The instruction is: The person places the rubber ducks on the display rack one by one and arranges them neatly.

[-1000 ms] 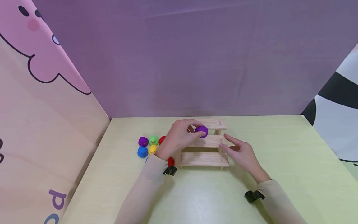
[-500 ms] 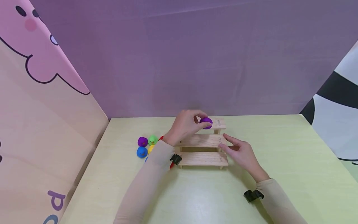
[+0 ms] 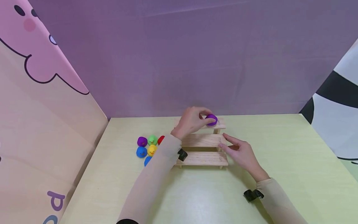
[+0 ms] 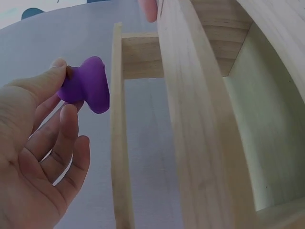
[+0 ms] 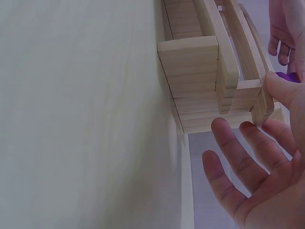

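My left hand (image 3: 191,122) pinches a purple toy duck (image 3: 212,120) between thumb and fingers at the right end of the top shelf of a three-step wooden stand (image 3: 199,140). In the left wrist view, the duck's flat base (image 4: 98,88) faces the edge of the top board, right at the wood. My right hand (image 3: 242,155) holds the right end of the middle step, thumb on top and a finger at the board's end. The right wrist view shows its other fingers spread beside the stand's side panel (image 5: 190,76).
Several toy ducks stand left of the stand, among them a purple one (image 3: 142,141), a green one (image 3: 152,140), a blue one (image 3: 141,152) and a yellow one (image 3: 152,150). My left forearm partly covers the group. A purple backdrop (image 3: 179,62) rises behind the table (image 3: 201,196).
My left hand has carried the purple duck back and to the right, from above the middle step to the right end of the top shelf. The right hand keeps its hold.
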A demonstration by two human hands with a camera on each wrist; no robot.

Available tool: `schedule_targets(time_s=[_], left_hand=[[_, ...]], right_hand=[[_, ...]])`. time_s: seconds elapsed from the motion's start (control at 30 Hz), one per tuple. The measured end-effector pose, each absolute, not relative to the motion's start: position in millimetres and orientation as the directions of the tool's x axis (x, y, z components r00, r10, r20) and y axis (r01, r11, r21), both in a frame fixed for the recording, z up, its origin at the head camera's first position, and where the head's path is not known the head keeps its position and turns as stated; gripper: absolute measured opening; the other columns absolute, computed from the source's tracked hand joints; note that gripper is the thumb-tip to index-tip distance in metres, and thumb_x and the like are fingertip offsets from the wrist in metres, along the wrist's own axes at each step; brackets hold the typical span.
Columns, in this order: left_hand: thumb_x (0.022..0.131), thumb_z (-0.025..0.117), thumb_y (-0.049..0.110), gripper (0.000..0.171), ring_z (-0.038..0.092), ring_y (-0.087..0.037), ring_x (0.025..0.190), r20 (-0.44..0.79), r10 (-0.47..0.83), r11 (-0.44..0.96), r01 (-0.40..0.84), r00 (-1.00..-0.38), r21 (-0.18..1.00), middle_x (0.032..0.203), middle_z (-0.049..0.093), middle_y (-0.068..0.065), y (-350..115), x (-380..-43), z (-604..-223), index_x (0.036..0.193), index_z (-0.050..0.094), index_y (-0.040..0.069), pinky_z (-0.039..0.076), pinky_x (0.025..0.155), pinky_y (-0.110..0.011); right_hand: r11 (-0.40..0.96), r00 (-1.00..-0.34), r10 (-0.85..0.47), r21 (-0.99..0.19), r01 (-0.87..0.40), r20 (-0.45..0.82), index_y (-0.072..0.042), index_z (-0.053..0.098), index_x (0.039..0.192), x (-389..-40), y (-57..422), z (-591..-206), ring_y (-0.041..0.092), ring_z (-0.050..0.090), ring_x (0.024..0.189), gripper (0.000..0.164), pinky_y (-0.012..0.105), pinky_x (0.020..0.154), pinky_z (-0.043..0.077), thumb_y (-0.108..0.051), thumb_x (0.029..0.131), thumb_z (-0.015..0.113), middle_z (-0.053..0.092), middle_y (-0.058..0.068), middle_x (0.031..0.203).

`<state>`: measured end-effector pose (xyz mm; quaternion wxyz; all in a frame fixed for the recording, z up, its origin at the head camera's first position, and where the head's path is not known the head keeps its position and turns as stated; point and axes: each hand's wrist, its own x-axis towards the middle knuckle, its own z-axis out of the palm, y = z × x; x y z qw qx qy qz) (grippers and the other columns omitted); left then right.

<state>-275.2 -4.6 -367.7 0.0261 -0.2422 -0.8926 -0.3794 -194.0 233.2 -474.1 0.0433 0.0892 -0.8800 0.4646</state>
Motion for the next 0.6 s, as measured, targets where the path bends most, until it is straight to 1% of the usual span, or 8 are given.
schedule_targets(time_s=[0.3, 0.5, 0.6], left_hand=[[0.097, 0.080, 0.037, 0.031, 0.066, -0.010, 0.087, 0.216, 0.422, 0.607, 0.451, -0.881, 0.654, 0.119, 0.080, 0.006, 3.8, -279.4, -371.7, 0.124, 0.080, 0.023, 0.052, 0.073, -0.022], [0.097, 0.079, 0.038, 0.031, 0.066, -0.007, 0.085, 0.237, 0.410, 0.596, 0.456, -0.881, 0.661, 0.116, 0.080, 0.007, 5.3, -278.5, -375.6, 0.125, 0.080, 0.024, 0.053, 0.072, -0.022], [0.097, 0.079, 0.039, 0.031, 0.067, -0.005, 0.084, 0.255, 0.404, 0.589, 0.463, -0.879, 0.663, 0.114, 0.080, 0.008, 5.8, -278.0, -378.0, 0.124, 0.080, 0.025, 0.053, 0.071, -0.021]], right_hand=[[0.546, -0.979, -0.120, -0.813, -0.202, 0.163, -0.010, 0.057, 0.154, -194.7, 233.4, -475.7, 0.027, 0.080, 0.104, 0.061, 0.016, 0.085, 0.055, -0.040, 0.103, 0.072, 0.062, 0.014, 0.152], [0.545, -0.979, -0.119, -0.813, -0.204, 0.165, -0.010, 0.057, 0.154, -194.7, 232.9, -475.6, 0.027, 0.080, 0.105, 0.061, 0.017, 0.084, 0.056, -0.040, 0.103, 0.071, 0.061, 0.015, 0.152], [0.547, -0.979, -0.118, -0.812, -0.202, 0.164, -0.011, 0.057, 0.154, -194.6, 233.0, -475.8, 0.024, 0.080, 0.104, 0.061, 0.017, 0.083, 0.056, -0.041, 0.103, 0.071, 0.061, 0.015, 0.152]])
